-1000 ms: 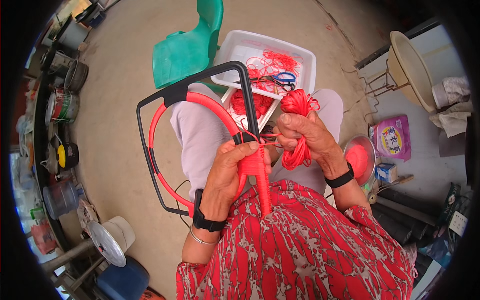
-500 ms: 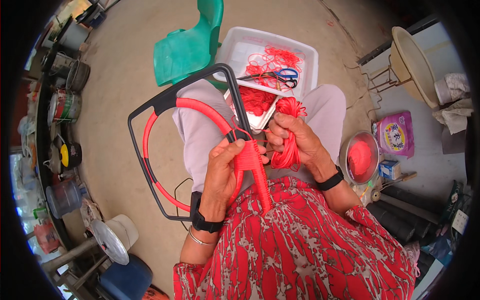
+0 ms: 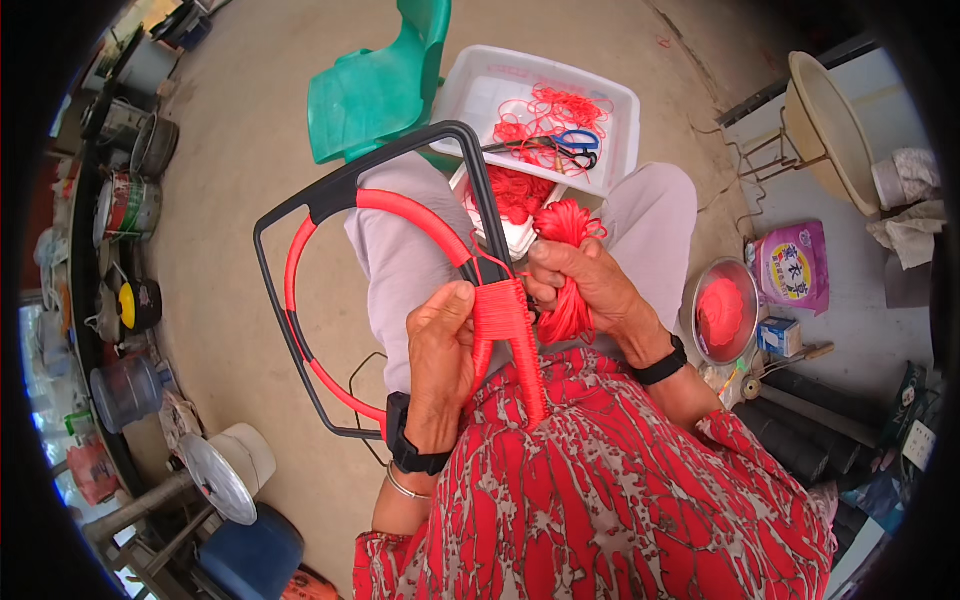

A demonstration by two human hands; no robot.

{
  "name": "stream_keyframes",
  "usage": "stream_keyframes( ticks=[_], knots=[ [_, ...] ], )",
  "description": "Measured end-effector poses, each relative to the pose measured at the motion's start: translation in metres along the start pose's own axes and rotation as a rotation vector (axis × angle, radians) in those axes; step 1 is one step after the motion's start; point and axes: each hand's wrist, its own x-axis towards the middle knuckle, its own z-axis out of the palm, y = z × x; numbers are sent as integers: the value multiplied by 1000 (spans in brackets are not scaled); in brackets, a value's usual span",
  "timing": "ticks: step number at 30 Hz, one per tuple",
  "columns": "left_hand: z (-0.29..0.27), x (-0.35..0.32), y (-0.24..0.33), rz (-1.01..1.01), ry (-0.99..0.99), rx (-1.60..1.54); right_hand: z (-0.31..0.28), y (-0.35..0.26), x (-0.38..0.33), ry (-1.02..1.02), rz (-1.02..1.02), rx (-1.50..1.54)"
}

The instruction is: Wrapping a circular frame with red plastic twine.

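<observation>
A black frame with a red inner ring (image 3: 330,215) rests across my lap, its handle wrapped in red cord (image 3: 505,320). My left hand (image 3: 440,365) grips that wrapped handle from the left, thumb against the cord. My right hand (image 3: 590,285) is closed around a skein of red cord (image 3: 565,255), right beside the handle where the cord meets the frame. Both wrists wear black bands.
A white tub (image 3: 600,100) in front of my knees holds loose red cord and blue-handled scissors (image 3: 575,145). A green plastic chair (image 3: 375,85) stands ahead on the left. A metal bowl of red cord (image 3: 725,310), a purple bag (image 3: 790,265) and small boxes lie right. Tins and pots line the left.
The frame has swung leftward and lower across my lap. My right hand with the skein has come down closer to the wrapped handle.
</observation>
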Motion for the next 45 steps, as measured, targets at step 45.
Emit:
stream_keyframes(
  ticks=[45],
  knots=[
    [-10,4,-5,61,127,-149,32,3,-8,153,-133,-548]
  ],
)
